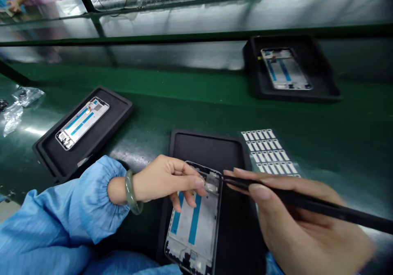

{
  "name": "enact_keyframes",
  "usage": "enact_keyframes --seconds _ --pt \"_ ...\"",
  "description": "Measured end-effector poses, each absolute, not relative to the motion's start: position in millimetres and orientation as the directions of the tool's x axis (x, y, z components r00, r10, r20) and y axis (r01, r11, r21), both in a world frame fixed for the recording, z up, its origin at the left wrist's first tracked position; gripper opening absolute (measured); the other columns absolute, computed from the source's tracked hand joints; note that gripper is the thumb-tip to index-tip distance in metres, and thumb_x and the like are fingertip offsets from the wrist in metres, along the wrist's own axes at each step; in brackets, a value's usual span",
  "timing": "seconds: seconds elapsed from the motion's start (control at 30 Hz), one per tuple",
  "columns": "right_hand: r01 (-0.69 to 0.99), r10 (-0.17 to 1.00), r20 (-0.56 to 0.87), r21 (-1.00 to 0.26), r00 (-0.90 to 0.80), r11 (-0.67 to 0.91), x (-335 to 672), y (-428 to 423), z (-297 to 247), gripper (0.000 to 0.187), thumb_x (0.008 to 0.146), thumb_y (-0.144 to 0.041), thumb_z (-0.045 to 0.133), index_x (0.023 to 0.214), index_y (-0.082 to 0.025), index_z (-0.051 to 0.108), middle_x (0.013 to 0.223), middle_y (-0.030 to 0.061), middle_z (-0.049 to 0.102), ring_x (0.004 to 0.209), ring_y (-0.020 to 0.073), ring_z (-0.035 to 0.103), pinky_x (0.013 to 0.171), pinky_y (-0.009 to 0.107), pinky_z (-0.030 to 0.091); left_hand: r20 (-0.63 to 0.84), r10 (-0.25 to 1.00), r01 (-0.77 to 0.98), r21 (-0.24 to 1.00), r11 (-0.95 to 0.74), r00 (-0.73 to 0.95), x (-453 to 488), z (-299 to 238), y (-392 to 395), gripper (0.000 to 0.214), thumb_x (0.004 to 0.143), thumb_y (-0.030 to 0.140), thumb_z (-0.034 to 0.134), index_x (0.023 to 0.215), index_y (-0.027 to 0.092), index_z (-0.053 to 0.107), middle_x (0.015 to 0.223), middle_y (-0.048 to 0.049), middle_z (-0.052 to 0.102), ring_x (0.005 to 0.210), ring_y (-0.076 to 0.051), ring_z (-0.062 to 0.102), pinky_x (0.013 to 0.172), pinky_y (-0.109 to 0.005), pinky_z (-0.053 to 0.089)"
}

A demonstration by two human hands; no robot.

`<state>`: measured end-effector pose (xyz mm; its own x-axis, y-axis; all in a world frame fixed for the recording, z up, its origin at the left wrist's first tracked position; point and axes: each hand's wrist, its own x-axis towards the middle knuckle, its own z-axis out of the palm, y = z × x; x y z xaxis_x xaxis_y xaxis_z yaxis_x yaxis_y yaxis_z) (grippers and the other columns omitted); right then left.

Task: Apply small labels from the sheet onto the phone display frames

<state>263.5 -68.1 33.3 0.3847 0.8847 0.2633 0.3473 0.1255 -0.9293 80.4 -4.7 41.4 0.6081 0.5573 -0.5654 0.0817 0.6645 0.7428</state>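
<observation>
A phone frame (196, 226) with two blue strips lies in a black tray (205, 146) right in front of me. My left hand (166, 176), with a green bangle on the wrist and a blue sleeve, rests on the frame's top end, fingers curled and pressing there. My right hand (294, 222) is closed round black tweezers (307, 203). The tweezer tips touch the top edge of the frame, close to my left fingertips.
A sheet of small white stickers (270, 152) lies right of the tray. Two more black trays with phone frames sit on the green belt, one at left (82, 129) and one at far right (288, 68). Crumpled plastic bags (18, 107) lie at the far left. Another person's hand (14, 5) shows at top left.
</observation>
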Motion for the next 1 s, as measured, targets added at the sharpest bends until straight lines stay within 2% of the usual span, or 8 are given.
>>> enact_keyframes --seconds 0.23,0.57,0.7,0.77,0.83,0.9,0.93,1.0 --pt "0.299 0.939 0.151 -0.953 0.307 0.056 261 -63 27 0.015 0.081 -0.037 0.071 0.087 -0.026 0.064 0.085 -0.0009 0.076 0.076 0.018 0.075 0.062 0.027 0.064 -0.562 0.551 0.041 0.722 0.691 0.617 80 42 -2 0.034 0.078 0.044 0.075 0.083 0.011 0.068 0.088 -0.0077 0.072 0.06 -0.011 0.066 0.04 -0.016 0.052" --pt "0.255 0.941 0.095 -0.967 0.324 0.01 260 -64 25 0.016 0.077 -0.036 0.075 0.084 -0.025 0.066 0.08 0.001 0.076 0.069 0.021 0.074 0.059 0.032 0.065 -0.575 0.53 0.073 0.718 0.692 0.623 81 44 -1 0.028 0.081 0.037 0.072 0.085 0.01 0.066 0.089 -0.0085 0.069 0.066 -0.012 0.067 0.042 -0.018 0.054" --pt "0.114 0.905 -0.006 -0.992 0.425 -0.059 264 -63 21 0.014 0.077 -0.033 0.075 0.082 -0.026 0.065 0.081 -0.001 0.075 0.071 0.0202 0.075 0.062 0.033 0.065 -0.612 0.372 0.213 0.673 0.708 0.698 74 56 0 0.033 0.091 0.037 0.055 0.112 0.011 0.058 0.091 -0.0108 0.07 0.063 -0.014 0.067 0.041 -0.02 0.051" --pt "0.005 0.868 -0.066 -0.997 0.493 -0.079 265 -60 17 0.017 0.076 -0.033 0.076 0.082 -0.025 0.063 0.078 -0.0026 0.074 0.077 0.0208 0.075 0.066 0.034 0.066 -0.568 0.472 0.347 0.808 0.476 0.674 68 60 1 0.037 0.094 0.033 0.048 0.125 0.012 0.049 0.081 -0.0068 0.07 0.055 -0.012 0.062 0.042 -0.02 0.048" --pt "-0.057 0.859 -0.117 -0.993 0.499 -0.102 266 -56 13 0.02 0.074 -0.034 0.078 0.082 -0.023 0.062 0.074 -0.0029 0.073 0.08 0.0217 0.075 0.068 0.035 0.066 -0.296 0.697 0.456 0.889 -0.05 0.654 62 58 1 0.029 0.095 0.029 0.049 0.119 0.014 0.053 0.079 -0.005 0.07 0.061 -0.013 0.063 0.054 -0.024 0.051" --pt "-0.06 0.871 -0.155 -0.988 0.466 -0.144 265 -52 11 0.022 0.073 -0.035 0.079 0.083 -0.023 0.063 0.074 -0.0019 0.073 0.081 0.0223 0.075 0.068 0.034 0.066 0.081 0.701 0.47 0.686 -0.555 0.709 57 50 3 0.017 0.095 0.027 0.052 0.104 0.016 0.061 0.094 -0.0083 0.071 0.085 -0.019 0.067 0.075 -0.033 0.054" --pt "-0.037 0.878 -0.164 -0.986 0.449 -0.165 264 -51 11 0.022 0.073 -0.036 0.078 0.083 -0.022 0.064 0.075 -0.0011 0.073 0.079 0.0224 0.075 0.067 0.034 0.066 0.192 0.63 0.445 0.557 -0.701 0.753 55 45 4 0.016 0.096 0.027 0.052 0.098 0.016 0.063 0.107 -0.0108 0.07 0.101 -0.023 0.065 0.085 -0.037 0.053" --pt "0.071 0.888 -0.155 -0.976 0.433 -0.205 261 -50 14 0.023 0.074 -0.041 0.077 0.081 -0.022 0.066 0.079 0.0008 0.075 0.073 0.0221 0.075 0.064 0.032 0.066 0.267 0.521 0.398 0.401 -0.825 0.811 52 34 6 0.019 0.097 0.03 0.051 0.097 0.015 0.064 0.125 -0.0131 0.064 0.122 -0.029 0.056 0.096 -0.043 0.048"
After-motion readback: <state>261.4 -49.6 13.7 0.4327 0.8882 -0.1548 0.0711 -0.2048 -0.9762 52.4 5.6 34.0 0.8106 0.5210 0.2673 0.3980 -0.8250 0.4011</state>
